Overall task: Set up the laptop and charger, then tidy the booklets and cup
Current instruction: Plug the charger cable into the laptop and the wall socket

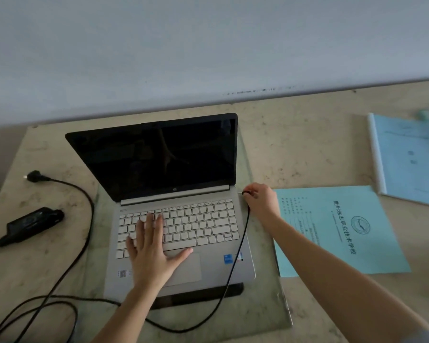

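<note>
The charger plug (pixel 243 193) is pinched in the fingertips of the right hand (pixel 260 201), its metal tip just short of the right edge of the laptop (pixel 178 219) near the hinge; whether it has entered the port cannot be told. The laptop stands open with a dark screen, directly left of those fingertips. The left hand (pixel 151 253) lies flat with fingers spread wide across the keyboard and palm rest, holding nothing, apparently steadying the machine. The cable (pixel 235 253) drops from the pinching fingers, crosses the laptop's near right corner and loops under the left forearm toward the power brick (pixel 35 221), well left of the spread fingers. The wall plug (pixel 36 176) lies loose beyond the brick, connected to nothing. A blue booklet (pixel 337 231) lies under the right wrist; a second booklet (pixel 406 159) lies further right. No cup can be identified. Risks, as judged: a tip misaligned with the port could scrape the casing or bend; the slack cable over the corner could snag the forearm and pull the plug askew; the right wrist could drag the booklet beneath it; charging fails while the wall plug stays unconnected
</note>
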A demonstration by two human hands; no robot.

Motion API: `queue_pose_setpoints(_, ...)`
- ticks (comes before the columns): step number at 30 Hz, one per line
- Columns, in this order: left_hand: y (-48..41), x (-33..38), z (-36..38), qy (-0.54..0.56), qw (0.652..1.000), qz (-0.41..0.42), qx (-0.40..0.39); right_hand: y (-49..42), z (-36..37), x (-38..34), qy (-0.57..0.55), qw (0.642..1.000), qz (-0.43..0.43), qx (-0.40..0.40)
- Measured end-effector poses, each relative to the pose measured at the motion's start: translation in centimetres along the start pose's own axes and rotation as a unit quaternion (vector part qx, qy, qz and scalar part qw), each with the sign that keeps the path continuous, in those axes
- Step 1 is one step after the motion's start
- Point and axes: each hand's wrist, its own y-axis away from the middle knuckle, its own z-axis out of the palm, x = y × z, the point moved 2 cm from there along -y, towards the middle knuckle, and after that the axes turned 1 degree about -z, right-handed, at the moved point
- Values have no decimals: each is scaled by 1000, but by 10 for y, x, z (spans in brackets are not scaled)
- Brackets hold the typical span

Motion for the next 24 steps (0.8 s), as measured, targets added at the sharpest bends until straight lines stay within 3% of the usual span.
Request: queue_pose_setpoints(24,0,0,1,-19,1000,-1,-1,11,-4,14,68,995,-60,-40)
